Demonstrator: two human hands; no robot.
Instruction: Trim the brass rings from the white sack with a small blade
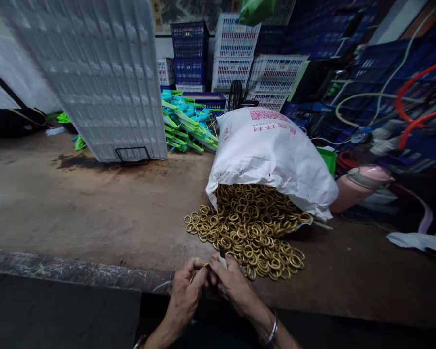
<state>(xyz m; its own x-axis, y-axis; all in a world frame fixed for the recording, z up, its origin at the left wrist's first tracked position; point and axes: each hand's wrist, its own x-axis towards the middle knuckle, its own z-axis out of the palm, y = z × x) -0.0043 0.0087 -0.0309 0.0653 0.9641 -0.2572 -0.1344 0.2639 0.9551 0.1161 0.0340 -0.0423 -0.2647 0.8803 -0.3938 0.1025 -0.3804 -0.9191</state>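
Note:
My left hand (189,283) is closed, its thumb and fingers pinching a gold-coloured ring (206,265), of which only a small part shows. Against it, my right hand (234,285) is closed around a small slim tool (223,258) with a dark upper end and a pale lower part; its exact kind is unclear. Both hands meet just above the table's front edge. Right behind them spreads a pile of gold-coloured rings (256,242), spilling from the mouth of a white woven sack (272,150) with red print, which lies on its side.
On the brown table (94,208) a tall ribbed translucent panel (119,87) stands in a black wire holder (133,155). Green and blue plastic parts (191,123) are heaped behind it. A pink bottle (363,186) and hoses are at right. Stacked crates (236,36) line the back.

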